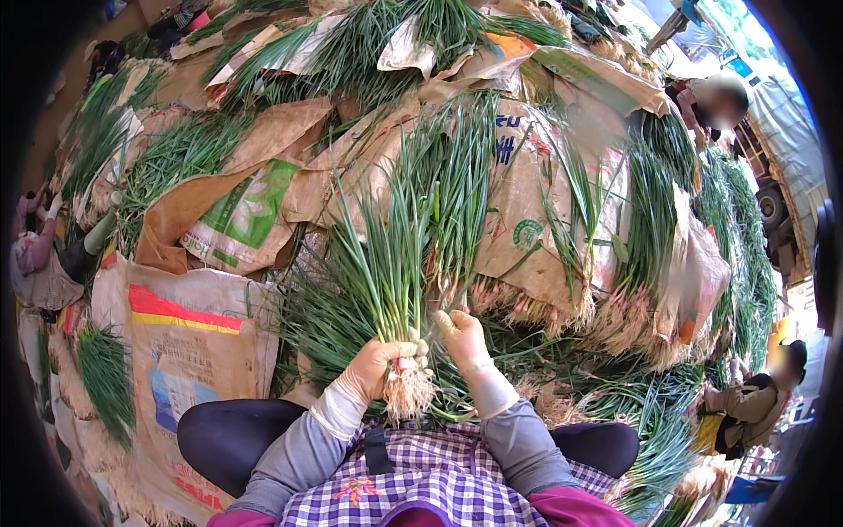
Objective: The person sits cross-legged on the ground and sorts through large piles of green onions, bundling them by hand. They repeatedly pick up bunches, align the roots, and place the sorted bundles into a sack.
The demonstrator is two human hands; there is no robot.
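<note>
My left hand (372, 370), in a pale glove, is closed around the lower stems of a bunch of leafy green onions (388, 277). Its leaves fan out away from me, and its pale, tangled roots (408, 394) hang below my fist, towards my lap. Just to the right, my gloved right hand (466, 341) has its thumb and forefinger drawn together at the pinkish stem bases of another group of onions (461, 197). Whether those fingertips grip a stem is not clear. Loose onion greens (323, 336) lie beside and beneath my left hand.
Printed woven sacks (527, 224) cover more onions ahead. A large sack (191, 369) lies at my left. Rooty bunches (632, 316) and loose onions (652, 408) spread to my right. People (751, 408) sit at both sides; a truck (774, 197) stands at far right.
</note>
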